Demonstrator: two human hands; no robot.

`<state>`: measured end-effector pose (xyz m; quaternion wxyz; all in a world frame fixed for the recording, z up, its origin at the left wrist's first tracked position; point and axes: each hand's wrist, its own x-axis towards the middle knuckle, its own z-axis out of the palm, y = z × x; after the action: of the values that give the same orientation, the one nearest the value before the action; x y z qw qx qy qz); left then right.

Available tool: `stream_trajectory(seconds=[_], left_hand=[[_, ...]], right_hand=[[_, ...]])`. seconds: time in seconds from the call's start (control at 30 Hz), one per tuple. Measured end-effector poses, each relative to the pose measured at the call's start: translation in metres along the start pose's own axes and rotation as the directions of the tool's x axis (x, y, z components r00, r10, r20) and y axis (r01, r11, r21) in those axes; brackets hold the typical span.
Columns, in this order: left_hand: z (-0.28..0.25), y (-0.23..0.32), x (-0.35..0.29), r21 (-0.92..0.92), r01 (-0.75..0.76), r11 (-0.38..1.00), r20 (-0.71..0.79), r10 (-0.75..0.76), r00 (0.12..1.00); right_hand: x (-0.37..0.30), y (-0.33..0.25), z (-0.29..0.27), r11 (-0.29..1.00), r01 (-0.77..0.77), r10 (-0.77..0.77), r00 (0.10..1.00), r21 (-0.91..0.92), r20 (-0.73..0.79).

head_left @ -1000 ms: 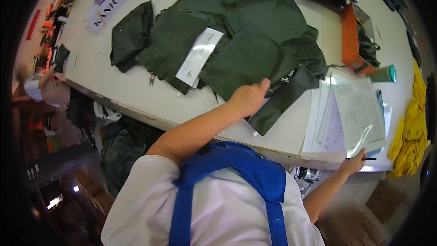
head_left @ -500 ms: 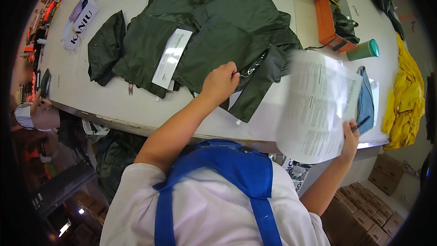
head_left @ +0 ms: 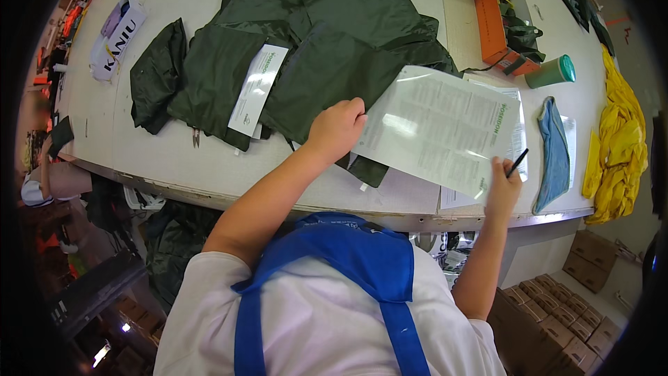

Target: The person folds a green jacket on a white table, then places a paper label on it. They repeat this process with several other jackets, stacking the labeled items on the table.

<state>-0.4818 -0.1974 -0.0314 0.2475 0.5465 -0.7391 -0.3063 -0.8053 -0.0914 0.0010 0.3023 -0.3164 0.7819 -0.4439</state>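
Note:
A dark green garment (head_left: 348, 35) with a slight sheen is spread over the table in front of me. My left hand (head_left: 337, 127) is closed on its near part, with the fingertips partly hidden. Between thumb and fingers, my right hand (head_left: 502, 184) grips the lower right corner of a glossy printed sheet (head_left: 435, 132). A black pen (head_left: 517, 162) also sticks out of that hand. The sheet slants across the garment's right side, its left edge close beside my left hand. A white printed card (head_left: 258, 90) lies on the garment further left.
Right of the sheet are loose papers (head_left: 520, 141), a folded blue cloth (head_left: 552, 157), a green cup (head_left: 553, 72) and an orange box (head_left: 491, 24). Yellow fabric (head_left: 619, 139) hangs at the right edge. Small snips (head_left: 195, 138) and a white box (head_left: 118, 38) lie left. Another person (head_left: 42, 181) is far left.
My right hand has brought the sheet leftward over the garment, covering the opening with a black edge. Papers beneath it now show. My left hand stays in place.

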Motion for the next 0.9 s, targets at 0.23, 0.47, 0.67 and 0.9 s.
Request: stream_trajectory(seconds=[0.23, 0.47, 0.67, 0.9], left_hand=[[0.005, 0.023, -0.006, 0.014, -0.153, 0.988, 0.11, 0.151, 0.982], [-0.074, 0.022, -0.017, 0.239, -0.297, 0.925, -0.169, 0.34, 0.925], [-0.134, -0.072, -0.007, 0.478, 0.109, 0.871, -0.353, 0.077, 0.933], [-0.022, -0.066, 0.077, 0.138, -0.208, 0.968, -0.122, 0.225, 0.967]], right_hand=[[-0.053, -0.003, 0.123, 0.971, -0.211, 0.164, 0.931, 0.116, 0.327], [-0.053, -0.032, 0.189, 0.978, -0.087, -0.03, 0.841, 0.19, 0.541], [-0.01, -0.035, 0.197, 0.969, 0.187, -0.242, 0.829, 0.158, 0.505], [0.126, 0.119, 0.007, 0.672, -0.007, -0.211, 0.957, -0.74, -0.201]])
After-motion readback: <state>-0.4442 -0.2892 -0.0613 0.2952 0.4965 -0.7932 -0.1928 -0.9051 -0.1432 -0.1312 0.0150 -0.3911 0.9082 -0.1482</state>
